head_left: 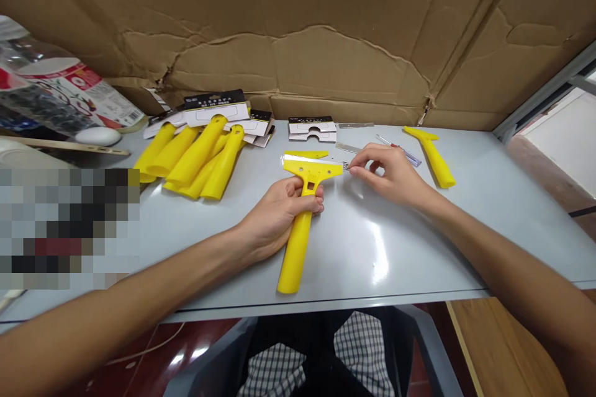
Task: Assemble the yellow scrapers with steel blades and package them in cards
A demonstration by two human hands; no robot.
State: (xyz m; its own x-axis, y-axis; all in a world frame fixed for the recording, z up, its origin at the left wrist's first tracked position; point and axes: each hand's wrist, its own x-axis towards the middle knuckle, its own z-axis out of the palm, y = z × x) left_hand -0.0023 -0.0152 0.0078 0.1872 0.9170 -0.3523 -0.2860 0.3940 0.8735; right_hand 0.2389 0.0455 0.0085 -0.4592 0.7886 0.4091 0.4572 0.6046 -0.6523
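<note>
My left hand [291, 211] is wrapped around the neck of a yellow plastic scraper [295, 254], its wide head facing away from me. A metal strip runs along the head, and the patterned end of a thin blade [345, 166] sticks out at the right. My right hand [388, 173] is closed in a pinch at that end, thumb and forefinger together; the fingertips partly hide it. Behind the right hand lie a loose blade [347, 147], another metal strip [356, 125] and a small screwdriver with a clear handle [410, 158].
Several yellow scrapers [195, 158] with header cards [216, 108] are piled at the left. Folded cards [311, 129] lie at the back, and another scraper [435, 158] lies at the right. A large plastic bottle [79, 87] stands left, before a cardboard wall [298, 25].
</note>
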